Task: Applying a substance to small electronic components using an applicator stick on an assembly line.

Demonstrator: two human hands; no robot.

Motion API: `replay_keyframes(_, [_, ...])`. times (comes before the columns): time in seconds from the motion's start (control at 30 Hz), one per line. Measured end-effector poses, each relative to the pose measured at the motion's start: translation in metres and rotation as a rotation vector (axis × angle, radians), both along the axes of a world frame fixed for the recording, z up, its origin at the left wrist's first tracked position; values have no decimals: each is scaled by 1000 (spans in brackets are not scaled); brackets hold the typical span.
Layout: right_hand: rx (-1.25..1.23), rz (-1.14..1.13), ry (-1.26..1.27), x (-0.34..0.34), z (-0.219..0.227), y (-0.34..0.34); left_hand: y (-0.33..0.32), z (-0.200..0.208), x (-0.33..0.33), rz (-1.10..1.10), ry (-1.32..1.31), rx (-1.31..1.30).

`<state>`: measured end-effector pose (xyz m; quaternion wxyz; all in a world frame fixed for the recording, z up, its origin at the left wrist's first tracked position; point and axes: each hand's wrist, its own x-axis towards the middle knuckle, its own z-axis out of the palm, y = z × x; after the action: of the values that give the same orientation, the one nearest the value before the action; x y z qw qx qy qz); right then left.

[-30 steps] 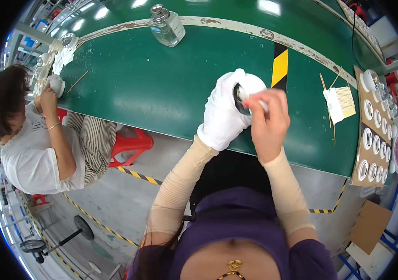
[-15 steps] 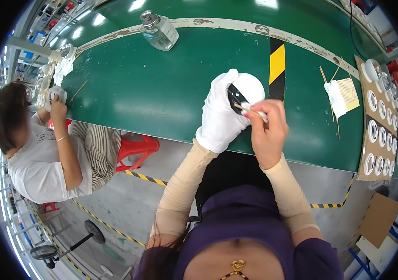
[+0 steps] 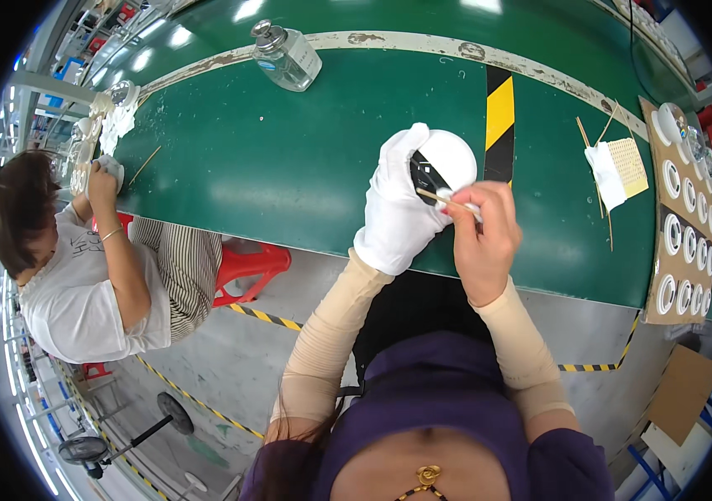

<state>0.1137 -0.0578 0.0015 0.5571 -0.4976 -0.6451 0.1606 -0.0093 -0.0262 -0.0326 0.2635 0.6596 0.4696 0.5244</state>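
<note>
My left hand (image 3: 392, 204), in a white glove, is closed around a round white device with a black front panel (image 3: 428, 175). The device is held up over the green table near its front edge. Bare-fingered, my right hand (image 3: 486, 238) pinches a thin wooden stick (image 3: 433, 197), whose tip meets the black panel or lies just above it. Some white material, perhaps a wipe, shows between the right fingers; I cannot make out its shape. The left fingers behind the device are hidden.
A clear pump bottle (image 3: 287, 57) stands at the far side. To the right lie a white cloth (image 3: 605, 175), a yellow pad (image 3: 628, 165) and several sticks, beside a cardboard tray (image 3: 661, 271) of white round parts. At left, a co-worker (image 3: 93, 250) sits near a red stool (image 3: 254, 269).
The stick in my right hand has shifted slightly along the black panel, with a small turn of the fingers. My left hand keeps its hold; the whole view has drifted a little.
</note>
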Motion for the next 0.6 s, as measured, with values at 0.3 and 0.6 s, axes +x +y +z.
replay_keyframes(0.3, [41, -15, -140, 3, -7, -6, 3, -1, -1, -29, -31, 46])
replay_keyframes(0.6, [42, -5, -159, -2, 4, -4, -1, 1, -3, -63, -67, -7])
